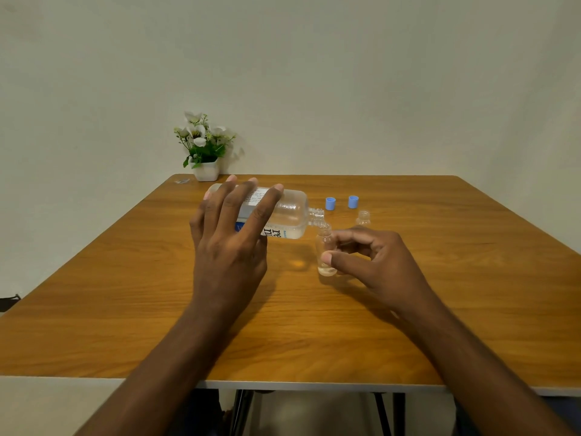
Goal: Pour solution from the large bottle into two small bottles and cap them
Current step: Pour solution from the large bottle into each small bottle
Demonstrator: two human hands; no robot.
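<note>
We're mid-pour: our left hand (pixel 226 247) grips the large bottle (pixel 290 212), tipped over the small bottle (pixel 324 247) that our right hand (pixel 374 259) pinches on the worktop (pixel 314 325). Barely filled. The other small bottle (pixel 363 218) looks empty, and both caps (pixel 330 203) are off.

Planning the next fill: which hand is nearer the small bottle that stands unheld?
Right. The right hand, pinching the other small bottle, is just in front of the unheld bottle; the left hand grips the large bottle far to its left.
</note>
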